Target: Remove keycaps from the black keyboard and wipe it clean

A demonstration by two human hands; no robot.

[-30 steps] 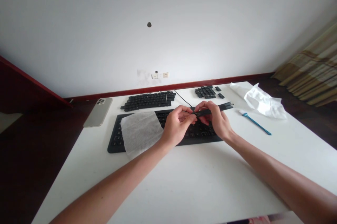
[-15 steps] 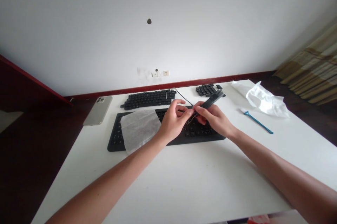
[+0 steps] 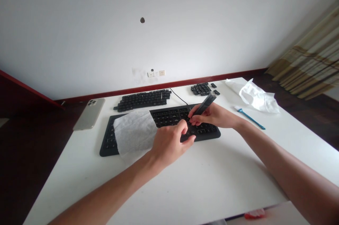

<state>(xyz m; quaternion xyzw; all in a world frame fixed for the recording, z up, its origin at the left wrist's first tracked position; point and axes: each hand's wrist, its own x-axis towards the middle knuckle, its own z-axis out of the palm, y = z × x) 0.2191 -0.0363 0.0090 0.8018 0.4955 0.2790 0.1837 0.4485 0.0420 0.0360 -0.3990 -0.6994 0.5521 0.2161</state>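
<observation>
A black keyboard (image 3: 169, 117) with many keycaps off lies on the white table. My right hand (image 3: 205, 115) grips a black pen-shaped tool (image 3: 206, 103) over the keyboard's right part; its lower end is hidden by my fingers. At the keyboard's front edge is my left hand (image 3: 172, 142), holding nothing that I can see, its thumb and bent index finger apart and its other fingers mostly hidden. Just left of that hand a white wipe (image 3: 135, 131) covers part of the keys.
Loose black keycaps (image 3: 144, 99) stand in rows behind the keyboard, with a smaller group (image 3: 200, 88) at the back right. A phone (image 3: 90, 114) lies at the left. To the right are a blue brush (image 3: 251, 119) and a crumpled white sheet (image 3: 258, 98). A cable (image 3: 178, 97) runs backward.
My left hand has moved away from the tool, toward me, and its thumb and index finger have parted. The tool in my right hand now stands steeper, and the view has shifted slightly.
</observation>
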